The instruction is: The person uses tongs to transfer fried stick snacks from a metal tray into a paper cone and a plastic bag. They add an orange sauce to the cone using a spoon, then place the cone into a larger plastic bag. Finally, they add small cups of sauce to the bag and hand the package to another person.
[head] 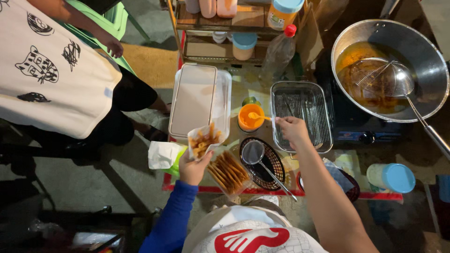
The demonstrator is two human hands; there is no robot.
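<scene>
Left hand [192,169] grip closed round paper bag of fries [204,140]; right hand [293,130] on spoon [258,116].

We wear a bright blue long sleeve [171,220] on our left arm, while our right forearm [328,201] is bare. Our pale apron [248,234] has thin grid lines and a red hand-shaped patch.

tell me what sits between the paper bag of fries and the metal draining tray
In the head view, an orange cup with a spoon in it stands between the paper bag of fries and the metal draining tray.
</scene>
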